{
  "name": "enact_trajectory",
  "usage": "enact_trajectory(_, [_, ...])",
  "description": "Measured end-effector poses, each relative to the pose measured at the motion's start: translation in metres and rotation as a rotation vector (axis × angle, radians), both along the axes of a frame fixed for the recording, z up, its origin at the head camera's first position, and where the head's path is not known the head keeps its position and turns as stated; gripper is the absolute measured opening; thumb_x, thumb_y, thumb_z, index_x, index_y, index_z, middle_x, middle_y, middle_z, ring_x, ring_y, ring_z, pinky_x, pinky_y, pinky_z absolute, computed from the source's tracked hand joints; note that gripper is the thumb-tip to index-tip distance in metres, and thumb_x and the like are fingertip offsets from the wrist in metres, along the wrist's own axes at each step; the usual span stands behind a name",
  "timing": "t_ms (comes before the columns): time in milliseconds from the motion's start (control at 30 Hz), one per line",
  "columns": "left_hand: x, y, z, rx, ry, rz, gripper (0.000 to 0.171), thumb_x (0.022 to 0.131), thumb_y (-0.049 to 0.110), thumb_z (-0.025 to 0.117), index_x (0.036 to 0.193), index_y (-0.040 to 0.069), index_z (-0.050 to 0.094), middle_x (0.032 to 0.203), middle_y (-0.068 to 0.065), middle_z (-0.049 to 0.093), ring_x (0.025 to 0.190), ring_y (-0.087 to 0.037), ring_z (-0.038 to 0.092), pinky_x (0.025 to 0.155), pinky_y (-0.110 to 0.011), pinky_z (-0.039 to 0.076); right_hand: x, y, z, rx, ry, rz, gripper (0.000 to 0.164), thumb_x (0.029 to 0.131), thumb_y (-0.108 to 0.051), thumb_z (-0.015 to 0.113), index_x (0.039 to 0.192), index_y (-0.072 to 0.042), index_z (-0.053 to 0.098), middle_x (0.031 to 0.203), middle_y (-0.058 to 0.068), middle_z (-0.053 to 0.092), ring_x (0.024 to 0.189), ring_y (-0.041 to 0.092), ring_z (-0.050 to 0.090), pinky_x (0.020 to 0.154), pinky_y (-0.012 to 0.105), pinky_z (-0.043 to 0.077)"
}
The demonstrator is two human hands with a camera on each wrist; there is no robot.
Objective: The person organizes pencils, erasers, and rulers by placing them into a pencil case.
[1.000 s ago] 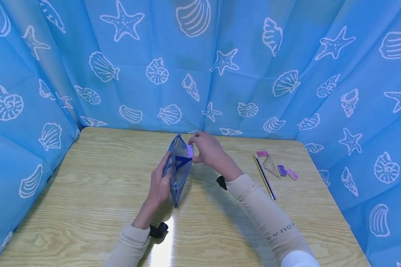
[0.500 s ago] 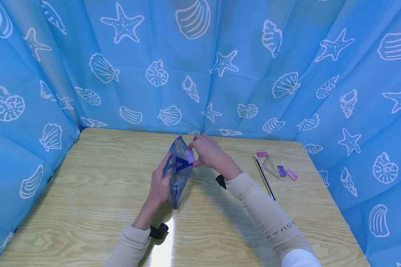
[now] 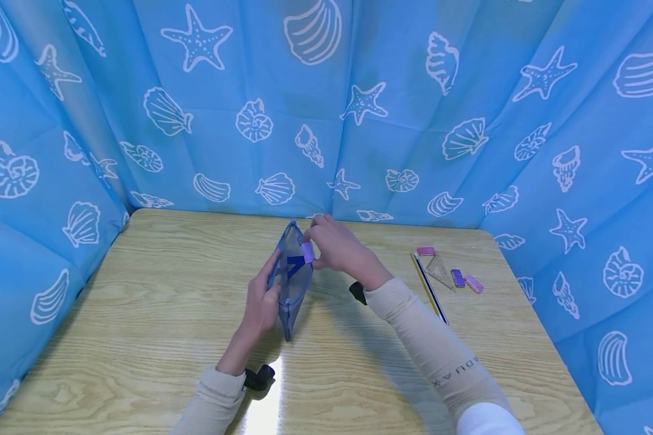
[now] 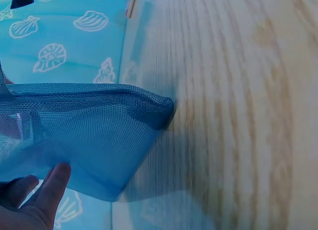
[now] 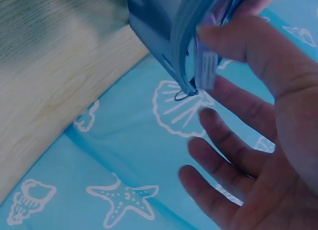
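A lilac eraser (image 3: 308, 252) sits at the open mouth of a blue mesh zip pouch (image 3: 289, 317); the right hand (image 3: 337, 244), at 2 o'clock, has its grip narrowed to a pinch on it. The left hand (image 3: 262, 301), at 8 o'clock, holds the pouch's side between thumb and fingers. At 3 o'clock, pencils (image 3: 427, 285), a set square (image 3: 441, 275) and three more erasers (image 3: 458, 278) lie on the worktop (image 3: 152, 314).

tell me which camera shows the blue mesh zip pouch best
The head view: only it shows the blue mesh zip pouch end to end, mouth open. Left wrist shows one end close up, cropped; right wrist, part of its edge, cropped.
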State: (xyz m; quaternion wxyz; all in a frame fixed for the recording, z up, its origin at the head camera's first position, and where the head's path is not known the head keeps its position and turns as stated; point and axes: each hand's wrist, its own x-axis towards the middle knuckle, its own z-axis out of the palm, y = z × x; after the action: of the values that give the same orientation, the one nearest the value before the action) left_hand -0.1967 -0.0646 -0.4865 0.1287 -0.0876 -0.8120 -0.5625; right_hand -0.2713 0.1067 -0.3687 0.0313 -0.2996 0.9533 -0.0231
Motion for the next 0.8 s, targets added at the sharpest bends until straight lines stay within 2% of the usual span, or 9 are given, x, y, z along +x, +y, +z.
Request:
enact_trajectory(200, [0.000,0.000,0.000,0.017,0.000,-0.020,0.078,0.080,-0.001,0.042,0.157,0.006,0.038,0.155,-0.023,0.045,0.131,-0.042,0.054,0.096,-0.053,0.044,-0.008,-0.006,-0.001,-0.019,0.045,-0.019,0.047,0.082,-0.027,0.086,0.124,-0.011,0.072,0.128,0.011,0.059,0.118,0.028,0.052,0.100,0.040,0.049])
enact_trajectory(433, [0.001,-0.001,0.000,0.030,-0.010,-0.022,0.078,0.080,-0.003,0.042,0.157,0.006,0.038,0.153,-0.024,0.047,0.124,-0.040,0.057,0.090,-0.048,0.044,-0.015,-0.012,-0.005,-0.006,0.023,-0.045,0.046,0.084,-0.031,0.084,0.123,-0.012,0.072,0.132,0.011,0.056,0.121,0.027,0.050,0.097,0.041,0.051])
enact_trajectory(600, [0.001,-0.001,0.000,0.028,-0.015,-0.026,0.078,0.080,-0.002,0.042,0.157,0.006,0.037,0.155,-0.023,0.045,0.130,-0.042,0.055,0.093,-0.050,0.045,-0.017,-0.015,-0.010,0.010,0.008,-0.045,0.046,0.085,-0.032,0.083,0.124,-0.012,0.072,0.131,0.010,0.056,0.118,0.026,0.049,0.093,0.039,0.052])
enact_trajectory(800, [0.001,-0.001,0.000,0.029,-0.010,-0.017,0.078,0.079,-0.001,0.042,0.157,0.005,0.038,0.155,-0.022,0.044,0.129,-0.043,0.055,0.092,-0.050,0.044,-0.019,-0.017,-0.012,-0.021,-0.020,-0.045,0.044,0.085,-0.031,0.083,0.123,-0.011,0.072,0.128,0.010,0.057,0.116,0.026,0.049,0.091,0.040,0.053])
